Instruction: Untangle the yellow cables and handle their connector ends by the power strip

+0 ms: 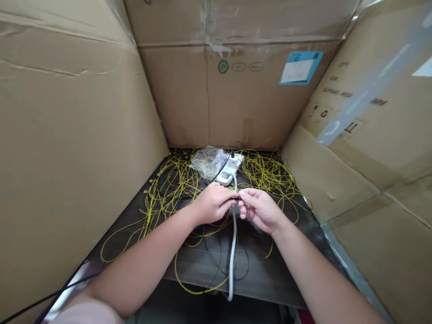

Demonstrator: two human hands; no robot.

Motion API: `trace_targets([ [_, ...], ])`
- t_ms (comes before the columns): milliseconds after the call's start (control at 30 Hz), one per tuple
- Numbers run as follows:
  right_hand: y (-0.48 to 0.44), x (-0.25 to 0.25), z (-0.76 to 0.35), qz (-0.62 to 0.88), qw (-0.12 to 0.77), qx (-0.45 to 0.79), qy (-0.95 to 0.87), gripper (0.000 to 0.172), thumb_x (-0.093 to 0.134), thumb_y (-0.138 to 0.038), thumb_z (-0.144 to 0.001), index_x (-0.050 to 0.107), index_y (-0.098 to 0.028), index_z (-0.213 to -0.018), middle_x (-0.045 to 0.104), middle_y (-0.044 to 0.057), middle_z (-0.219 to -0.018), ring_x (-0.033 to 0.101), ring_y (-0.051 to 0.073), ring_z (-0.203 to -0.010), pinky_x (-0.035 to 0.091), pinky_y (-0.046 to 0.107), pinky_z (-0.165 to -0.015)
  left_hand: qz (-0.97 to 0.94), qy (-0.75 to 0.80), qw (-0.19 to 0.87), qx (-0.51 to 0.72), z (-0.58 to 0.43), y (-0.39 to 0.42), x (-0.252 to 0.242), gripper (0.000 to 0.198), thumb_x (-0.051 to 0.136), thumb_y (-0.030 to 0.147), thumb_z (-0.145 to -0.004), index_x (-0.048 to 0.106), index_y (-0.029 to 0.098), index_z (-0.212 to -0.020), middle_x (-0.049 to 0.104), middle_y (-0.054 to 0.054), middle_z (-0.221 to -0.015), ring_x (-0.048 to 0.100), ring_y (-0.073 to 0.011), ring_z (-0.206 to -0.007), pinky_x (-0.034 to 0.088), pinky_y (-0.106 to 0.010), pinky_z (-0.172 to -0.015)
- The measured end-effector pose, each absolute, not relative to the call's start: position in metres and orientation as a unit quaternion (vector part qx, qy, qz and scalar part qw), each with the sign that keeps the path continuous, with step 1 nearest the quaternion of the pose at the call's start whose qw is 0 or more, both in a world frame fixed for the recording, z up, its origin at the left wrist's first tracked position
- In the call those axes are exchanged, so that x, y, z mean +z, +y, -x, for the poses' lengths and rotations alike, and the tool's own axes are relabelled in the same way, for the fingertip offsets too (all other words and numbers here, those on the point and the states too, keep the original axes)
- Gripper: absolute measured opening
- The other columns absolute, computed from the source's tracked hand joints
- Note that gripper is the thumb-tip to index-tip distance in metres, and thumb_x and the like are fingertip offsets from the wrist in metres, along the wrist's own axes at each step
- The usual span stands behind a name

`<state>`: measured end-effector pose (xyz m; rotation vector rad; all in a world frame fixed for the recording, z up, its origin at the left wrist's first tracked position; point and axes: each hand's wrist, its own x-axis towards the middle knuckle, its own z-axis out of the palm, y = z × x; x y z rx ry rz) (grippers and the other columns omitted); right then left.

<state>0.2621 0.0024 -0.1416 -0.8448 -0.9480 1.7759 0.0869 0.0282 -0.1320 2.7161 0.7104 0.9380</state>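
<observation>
My left hand (213,202) and my right hand (259,208) meet above the middle of a dark table. Pinched between the fingertips of both is a small black piece (238,198), too small to make out fully. Just beyond them lies a white power strip (229,169) with a black plug and a thin black cable at its far end. From the strip a thick white cable (232,252) runs under my hands and over the table's front edge. Crumpled clear plastic (208,162) rests at the strip's left.
Tangled thin yellow cables (270,173) spread over both sides of the dark table (270,274), with one loop hanging past its front edge. Large cardboard boxes stand at the left (74,117), back (182,99) and right (381,148). A black cable crosses the lower left.
</observation>
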Motion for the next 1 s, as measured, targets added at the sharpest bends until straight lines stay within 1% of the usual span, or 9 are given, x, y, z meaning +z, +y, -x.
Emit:
trace_targets([
  [133,0.000,-0.143,-0.254,0.327,0.466,0.721,-0.395,0.021,0.066,-0.031,-0.072,0.054,-0.014,-0.075,0.052,-0.004,-0.054,0.045,0.004,-0.041,0.046,0.019,-0.039,-0.906,0.255,0.109,0.321,-0.083,0.026,-0.135,0.017,0.045,0.022,-0.084,0.061,0.017,-0.087,0.064,-0.003,-0.073,0.056,-0.0132,-0.068,0.038,-0.030,-0.074],
  [267,-0.001,-0.145,-0.246,0.359,0.496,0.652,-0.447,0.022,0.064,-0.034,-0.072,0.053,-0.015,-0.075,0.054,-0.003,-0.056,0.049,0.007,-0.042,0.048,0.023,-0.042,-0.863,0.301,0.223,0.338,-0.082,0.024,-0.138,0.021,0.044,0.024,-0.084,0.062,0.016,-0.075,0.061,-0.001,-0.063,0.054,-0.0114,-0.060,0.040,-0.024,-0.065],
  [333,0.001,-0.148,-0.243,0.406,0.508,0.569,-0.502,0.020,0.063,-0.034,-0.073,0.054,-0.016,-0.076,0.056,-0.002,-0.058,0.053,0.009,-0.045,0.049,0.026,-0.046,-0.829,0.345,0.286,0.336,-0.082,0.026,-0.140,0.025,0.043,0.026,-0.084,0.060,0.015,-0.069,0.058,0.000,-0.058,0.051,-0.0101,-0.055,0.039,-0.022,-0.058],
  [400,0.006,-0.153,-0.242,0.459,0.504,0.453,-0.575,0.017,0.060,-0.032,-0.075,0.056,-0.016,-0.077,0.058,-0.001,-0.060,0.056,0.012,-0.050,0.049,0.028,-0.051,-0.803,0.388,0.304,0.336,-0.081,0.030,-0.144,0.027,0.042,0.027,-0.083,0.058,0.015,-0.064,0.055,0.001,-0.055,0.048,-0.0091,-0.051,0.037,-0.020,-0.053],
  [533,0.021,-0.165,-0.242,0.492,0.429,0.183,-0.735,0.009,0.054,-0.022,-0.078,0.062,-0.018,-0.079,0.063,0.004,-0.075,0.057,0.016,-0.069,0.046,0.031,-0.067,-0.778,0.446,0.250,0.366,-0.077,0.040,-0.151,0.026,0.046,0.027,-0.080,0.055,0.015,-0.059,0.051,0.002,-0.052,0.044,-0.0086,-0.049,0.034,-0.020,-0.051],
  [633,0.033,-0.173,-0.240,0.485,0.353,0.073,-0.796,0.014,0.051,-0.016,-0.078,0.065,-0.019,-0.082,0.065,0.005,-0.081,0.055,0.017,-0.077,0.043,0.032,-0.073,-0.765,0.466,0.231,0.380,-0.075,0.046,-0.155,0.025,0.045,0.027,-0.081,0.057,0.015,-0.063,0.052,0.002,-0.053,0.045,-0.0087,-0.050,0.034,-0.020,-0.052],
  [700,0.037,-0.177,-0.240,0.491,0.327,0.045,-0.806,0.018,0.050,-0.016,-0.079,0.066,-0.020,-0.088,0.065,0.006,-0.084,0.054,0.018,-0.080,0.042,0.032,-0.076,-0.762,0.473,0.220,0.384,-0.074,0.049,-0.157,0.025,0.045,0.028,-0.081,0.058,0.014,-0.065,0.052,0.002,-0.054,0.045,-0.0086,-0.050,0.034,-0.020,-0.052],
  [800,0.037,-0.176,-0.240,0.493,0.330,0.029,-0.804,0.022,0.049,-0.017,-0.080,0.065,-0.020,-0.094,0.064,0.007,-0.087,0.054,0.019,-0.084,0.042,0.033,-0.078,-0.760,0.476,0.214,0.387,-0.073,0.050,-0.159,0.024,0.045,0.028,-0.081,0.060,0.014,-0.066,0.052,0.002,-0.054,0.045,-0.0086,-0.050,0.035,-0.020,-0.052],
  [1000,0.020,-0.160,-0.240,0.477,0.436,0.080,-0.759,0.020,0.048,-0.023,-0.082,0.062,-0.019,-0.095,0.062,0.006,-0.087,0.056,0.017,-0.078,0.045,0.031,-0.074,-0.764,0.439,0.263,0.394,-0.074,0.045,-0.154,0.024,0.046,0.028,-0.081,0.062,0.014,-0.069,0.059,0.000,-0.059,0.051,-0.0097,-0.054,0.040,-0.020,-0.055],
])
